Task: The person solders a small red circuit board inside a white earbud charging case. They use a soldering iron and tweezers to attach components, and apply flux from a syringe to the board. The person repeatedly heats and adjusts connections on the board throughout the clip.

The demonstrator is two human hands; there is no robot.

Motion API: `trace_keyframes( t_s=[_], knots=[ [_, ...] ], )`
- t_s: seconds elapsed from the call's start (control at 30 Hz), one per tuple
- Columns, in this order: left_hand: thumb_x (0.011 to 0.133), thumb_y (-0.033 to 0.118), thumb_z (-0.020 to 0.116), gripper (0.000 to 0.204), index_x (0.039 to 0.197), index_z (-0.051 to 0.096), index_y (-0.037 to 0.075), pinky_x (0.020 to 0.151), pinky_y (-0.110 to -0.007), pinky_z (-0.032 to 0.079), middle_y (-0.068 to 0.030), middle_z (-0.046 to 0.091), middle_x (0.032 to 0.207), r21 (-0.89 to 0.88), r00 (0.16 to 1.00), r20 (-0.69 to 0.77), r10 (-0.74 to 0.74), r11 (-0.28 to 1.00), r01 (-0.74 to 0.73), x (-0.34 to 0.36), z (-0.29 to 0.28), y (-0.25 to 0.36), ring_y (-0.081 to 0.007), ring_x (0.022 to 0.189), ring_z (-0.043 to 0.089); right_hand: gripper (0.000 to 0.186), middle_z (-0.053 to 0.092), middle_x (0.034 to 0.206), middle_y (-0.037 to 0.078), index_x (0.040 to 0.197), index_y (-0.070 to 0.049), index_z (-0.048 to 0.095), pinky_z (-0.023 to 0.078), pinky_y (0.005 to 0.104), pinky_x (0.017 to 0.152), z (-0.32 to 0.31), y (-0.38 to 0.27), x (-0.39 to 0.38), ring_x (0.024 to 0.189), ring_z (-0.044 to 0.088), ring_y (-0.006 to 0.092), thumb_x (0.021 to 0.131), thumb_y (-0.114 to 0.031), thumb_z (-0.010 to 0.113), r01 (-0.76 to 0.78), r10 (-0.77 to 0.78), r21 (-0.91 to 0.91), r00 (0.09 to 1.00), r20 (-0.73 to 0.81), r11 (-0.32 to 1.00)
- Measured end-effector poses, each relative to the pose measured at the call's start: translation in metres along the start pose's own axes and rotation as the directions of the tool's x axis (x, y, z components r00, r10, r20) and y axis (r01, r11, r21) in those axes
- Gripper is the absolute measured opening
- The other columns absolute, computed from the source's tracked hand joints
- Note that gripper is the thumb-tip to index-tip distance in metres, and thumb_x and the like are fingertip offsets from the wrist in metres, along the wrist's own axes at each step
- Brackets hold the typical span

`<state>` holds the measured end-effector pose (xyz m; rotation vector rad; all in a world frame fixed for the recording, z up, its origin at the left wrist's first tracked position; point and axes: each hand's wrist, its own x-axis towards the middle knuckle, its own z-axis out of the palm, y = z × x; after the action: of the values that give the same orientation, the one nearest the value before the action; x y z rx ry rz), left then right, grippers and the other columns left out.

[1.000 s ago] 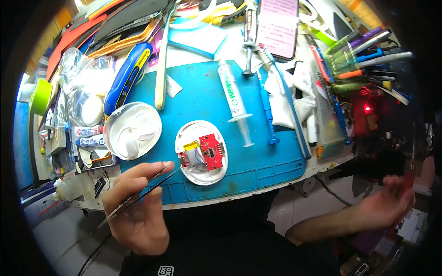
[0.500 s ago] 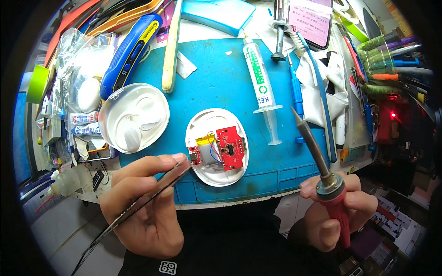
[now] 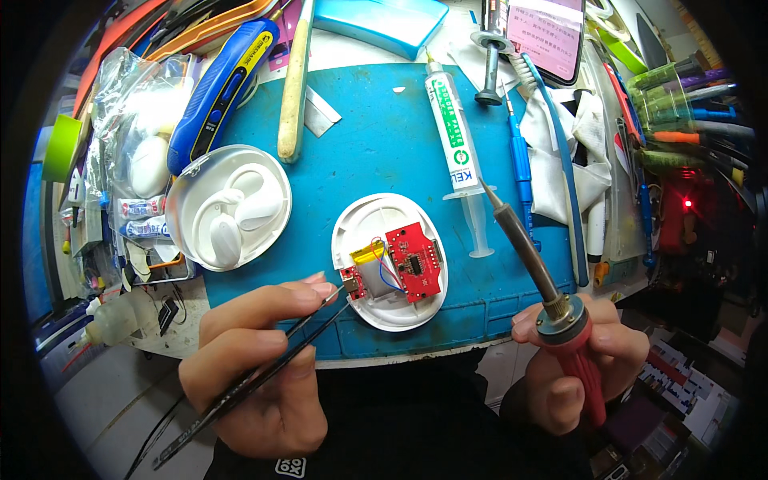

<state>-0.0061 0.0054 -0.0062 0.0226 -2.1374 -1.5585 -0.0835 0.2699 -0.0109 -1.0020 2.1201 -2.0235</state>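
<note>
My left hand [image 3: 260, 360] is closed on a pair of dark tweezers [image 3: 248, 376], whose tips reach the small red connector board [image 3: 351, 282] at the left edge of an oval white case half [image 3: 364, 210]. Inside that case lie a silver battery with yellow tape [image 3: 369, 254], thin red and blue wires, and a larger red circuit board [image 3: 414, 262] with a black chip. In my right hand [image 3: 580, 364] is a soldering iron [image 3: 524, 244] with a red handle. Its tip points up and left, over the plunger end of a solder paste syringe [image 3: 454, 128], away from the boards.
A blue mat [image 3: 360, 128] covers the work area. At left stand a white case half with earbuds [image 3: 232, 208] and a blue utility knife [image 3: 222, 88]. To the right lie a blue screwdriver [image 3: 520, 172], a toothbrush [image 3: 560, 160], white cloth and a phone [image 3: 546, 36]; pens fill a clear holder.
The tweezers' tips have moved right and opened wider at the small connector board. The soldering iron has shifted left, its tip now nearer the syringe. The whole view has shifted slightly.
</note>
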Motion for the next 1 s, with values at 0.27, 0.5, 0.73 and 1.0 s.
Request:
trace_keyframes(
  t_s=[0.27,0.5,0.73,1.0],
  knots=[
    [0.088,-0.005,0.077,0.038,0.117,0.053,0.003,0.084,-0.039,0.061,-0.0255,0.074,0.106,0.049,0.996,0.085,0.036,0.998,-0.04,0.018,0.001,-0.001,-0.0324,0.097,0.075,0.038,0.054,0.095,0.006,0.122,-0.017,0.054,0.04,0.0315,0.062,0.017,0.0,0.023,0.076,0.053,0.017,0.094,-0.031,0.074,0.097,-0.097,-0.005,0.982,-0.159,0.995],
    [0.087,-0.013,0.069,0.041,0.119,0.048,0.0,0.084,-0.042,0.059,-0.0244,0.071,0.096,0.032,0.995,0.085,0.044,0.998,-0.046,0.02,0.009,-0.002,-0.0323,0.088,0.071,0.03,0.061,0.089,0.016,0.117,-0.001,0.05,0.049,0.0388,0.06,0.026,0.001,0.019,0.067,0.059,0.0259,0.102,-0.024,0.062,0.227,-0.247,-0.169,0.963,-0.111,0.959],
    [0.085,-0.016,0.069,0.042,0.117,0.048,0.0,0.085,-0.043,0.059,-0.0244,0.072,0.096,0.001,0.999,0.023,-0.039,0.999,0.039,0.019,0.015,-0.001,-0.0328,0.088,0.072,0.029,0.058,0.086,0.013,0.116,-0.001,0.05,0.048,0.0356,0.058,0.027,0.001,0.016,0.066,0.055,0.0237,0.099,-0.02,0.065,0.233,-0.248,-0.156,0.966,-0.08,0.96],
    [0.084,-0.015,0.069,0.039,0.113,0.048,0.001,0.086,-0.042,0.058,-0.0244,0.073,0.094,0.014,0.998,0.004,-0.064,0.998,0.064,0.02,0.018,0.001,-0.0321,0.087,0.072,0.026,0.057,0.079,0.01,0.109,-0.001,0.051,0.045,0.0336,0.054,0.034,0.003,0.016,0.058,0.053,0.0209,0.098,-0.019,0.066,0.26,-0.289,-0.226,0.951,-0.109,0.939]
  ],
)
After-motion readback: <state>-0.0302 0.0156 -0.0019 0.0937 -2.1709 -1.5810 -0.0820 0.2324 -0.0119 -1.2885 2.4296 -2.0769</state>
